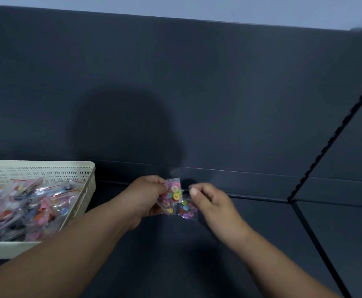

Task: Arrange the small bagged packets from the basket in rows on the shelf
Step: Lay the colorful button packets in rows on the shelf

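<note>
Shelf (261, 233): dark slate blue, plain. Back panel (197, 82): same tone. Wall (197, 7), strip at far top: pale grey-blue. Basket (46, 163), near left: cream, walls perforated in a fine grid of small holes. Packets in basket (25, 207): clear film, red zip strips; buttons pink, blue, green, red. Farther packet (173, 192), centre: clear; buttons pink, cream, yellow, green. Nearer packet (187, 209), just right: clear; buttons red, green, purple, yellow.
</note>
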Tool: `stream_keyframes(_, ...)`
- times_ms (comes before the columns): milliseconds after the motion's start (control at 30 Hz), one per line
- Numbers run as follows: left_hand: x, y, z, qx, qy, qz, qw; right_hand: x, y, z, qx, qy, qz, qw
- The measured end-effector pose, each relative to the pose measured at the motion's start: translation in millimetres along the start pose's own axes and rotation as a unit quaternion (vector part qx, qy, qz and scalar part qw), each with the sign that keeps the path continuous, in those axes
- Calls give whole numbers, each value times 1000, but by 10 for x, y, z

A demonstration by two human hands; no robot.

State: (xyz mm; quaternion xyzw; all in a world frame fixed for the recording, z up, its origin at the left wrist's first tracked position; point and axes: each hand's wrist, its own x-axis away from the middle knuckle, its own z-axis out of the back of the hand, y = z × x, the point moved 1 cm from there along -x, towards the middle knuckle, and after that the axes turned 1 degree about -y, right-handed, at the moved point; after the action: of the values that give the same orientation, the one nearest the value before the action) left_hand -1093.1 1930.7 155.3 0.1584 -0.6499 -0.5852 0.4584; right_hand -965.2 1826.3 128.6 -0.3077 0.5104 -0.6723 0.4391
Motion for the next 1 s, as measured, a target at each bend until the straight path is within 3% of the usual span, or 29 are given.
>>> stream_keyframes(67,-4,6,-87,-5,-20,-8,1000,-15,-129,7,-118,-20,-40,992)
stream_keyframes(200,8,10,-239,-8,-59,-16,998,-8,-173,74,-167,-25,-81,982)
stream_keyframes(400,-39,-10,-322,14,-43,14,999,-14,17,283,-164,43,-151,974)
stream_keyframes(567,-101,-45,-268,-2,-23,20,1000,-92,208,446,-207,121,-227,944)
stream_keyframes(767,-138,-63,-265,-12,-25,32,999,-132,313,509,-216,106,-266,933)
stream_keyframes(1000,-174,-83,-322,-20,-33,35,999,-116,352,566,-210,101,-247,940)
